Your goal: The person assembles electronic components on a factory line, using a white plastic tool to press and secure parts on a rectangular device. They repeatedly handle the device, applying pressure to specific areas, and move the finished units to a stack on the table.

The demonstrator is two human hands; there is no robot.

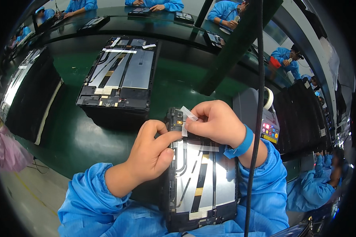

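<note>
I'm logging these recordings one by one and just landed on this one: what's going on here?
Someone in blue fabric sleeves is working on an opened, flat black-framed electronic device with a silver panel. The right hand pinches a short, translucent whitish strip near the device's upper-left corner, and the left hand has its index fingertip close by. Beyond, a stack of similar opened devices stands on the glossy green table.
</note>
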